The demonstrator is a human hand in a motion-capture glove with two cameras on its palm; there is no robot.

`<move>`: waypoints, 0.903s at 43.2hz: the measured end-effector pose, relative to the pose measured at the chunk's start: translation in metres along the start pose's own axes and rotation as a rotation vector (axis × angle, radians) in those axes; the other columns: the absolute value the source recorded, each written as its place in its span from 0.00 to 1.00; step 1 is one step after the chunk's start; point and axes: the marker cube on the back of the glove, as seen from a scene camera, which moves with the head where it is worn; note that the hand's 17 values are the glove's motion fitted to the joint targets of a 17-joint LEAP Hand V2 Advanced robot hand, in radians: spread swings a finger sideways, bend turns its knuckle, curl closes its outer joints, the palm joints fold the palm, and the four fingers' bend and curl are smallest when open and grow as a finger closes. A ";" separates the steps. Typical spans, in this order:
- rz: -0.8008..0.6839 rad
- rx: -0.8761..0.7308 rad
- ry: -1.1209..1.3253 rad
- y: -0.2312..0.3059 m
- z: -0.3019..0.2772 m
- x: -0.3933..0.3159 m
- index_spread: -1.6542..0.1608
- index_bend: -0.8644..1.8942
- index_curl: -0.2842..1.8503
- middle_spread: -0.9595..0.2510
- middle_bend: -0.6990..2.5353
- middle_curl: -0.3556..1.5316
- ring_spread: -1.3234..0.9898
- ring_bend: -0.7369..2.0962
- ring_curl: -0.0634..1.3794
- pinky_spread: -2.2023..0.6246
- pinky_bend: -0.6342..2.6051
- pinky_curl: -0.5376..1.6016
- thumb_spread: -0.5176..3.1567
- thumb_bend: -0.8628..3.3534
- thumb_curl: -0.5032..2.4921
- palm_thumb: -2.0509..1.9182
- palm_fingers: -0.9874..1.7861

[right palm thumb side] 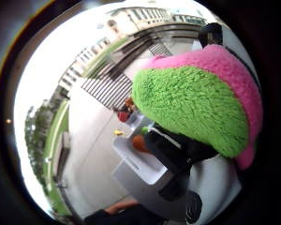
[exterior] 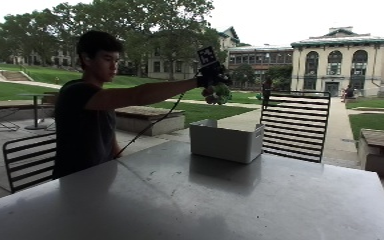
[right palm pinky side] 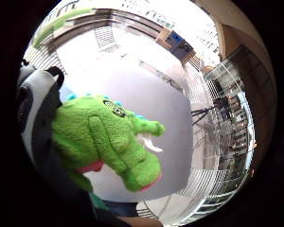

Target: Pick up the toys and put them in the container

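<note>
In the outside view my gloved right hand (exterior: 210, 79) is stretched out high above the white container (exterior: 226, 141), which stands on the grey table (exterior: 198, 200). It grips a green plush crocodile (exterior: 219, 93) that hangs below the palm. The little finger side palm view shows the crocodile (right palm pinky side: 104, 139) close up: green fuzz, a dark eye, pink along the mouth. Its green and pink plush (right palm thumb side: 196, 101) fills much of the thumb side palm view. Beneath it there lies the container (right palm thumb side: 140, 161), with small orange and red toys (right palm thumb side: 138, 143) inside.
A black slatted chair (exterior: 295, 125) stands just behind the container, and another chair (exterior: 29, 160) is behind the person at the table's near corner. Stone benches and a lawn lie beyond. The person's other hand is hidden.
</note>
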 end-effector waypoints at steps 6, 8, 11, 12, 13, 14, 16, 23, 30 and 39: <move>-0.135 -0.010 -0.059 0.003 0.019 0.003 0.72 0.47 0.33 0.57 0.67 0.69 0.42 0.82 0.54 0.63 0.52 0.47 0.47 0.20 0.25 0.52 0.76; -0.143 -0.011 -0.110 0.002 0.024 -0.011 0.72 0.47 0.33 0.57 0.67 0.69 0.42 0.82 0.54 0.63 0.51 0.47 0.47 0.20 0.25 0.52 0.76; -0.152 -0.019 -0.135 0.001 0.035 -0.030 0.72 0.46 0.34 0.57 0.67 0.69 0.42 0.82 0.54 0.63 0.51 0.47 0.47 0.20 0.25 0.52 0.76; -0.159 -0.022 -0.122 0.001 0.039 -0.034 0.72 0.46 0.34 0.57 0.67 0.70 0.42 0.82 0.55 0.63 0.51 0.47 0.47 0.20 0.25 0.52 0.76; -0.169 -0.026 -0.109 0.002 0.043 -0.037 0.71 0.46 0.34 0.57 0.67 0.70 0.42 0.82 0.54 0.63 0.51 0.47 0.47 0.20 0.25 0.52 0.76; -0.180 -0.030 -0.102 0.002 0.047 -0.040 0.71 0.46 0.34 0.57 0.67 0.70 0.42 0.82 0.54 0.63 0.51 0.47 0.47 0.20 0.25 0.52 0.76; -0.192 -0.039 -0.105 0.004 0.053 -0.046 0.71 0.46 0.34 0.57 0.66 0.70 0.42 0.82 0.54 0.63 0.51 0.47 0.47 0.20 0.25 0.52 0.76; -0.097 -0.102 -0.029 0.006 0.078 -0.046 0.71 0.43 0.35 0.57 0.66 0.71 0.42 0.82 0.54 0.63 0.51 0.47 0.47 0.20 0.25 0.51 0.75; -0.042 -0.179 -0.085 0.011 0.090 -0.045 0.70 0.36 0.33 0.56 0.64 0.70 0.42 0.81 0.52 0.63 0.50 0.46 0.46 0.20 0.25 0.51 0.69; 0.093 -0.229 -0.098 0.014 0.079 -0.007 0.69 0.39 0.34 0.59 0.44 0.57 0.43 0.67 0.43 0.68 0.53 0.47 0.42 0.18 0.24 0.49 0.37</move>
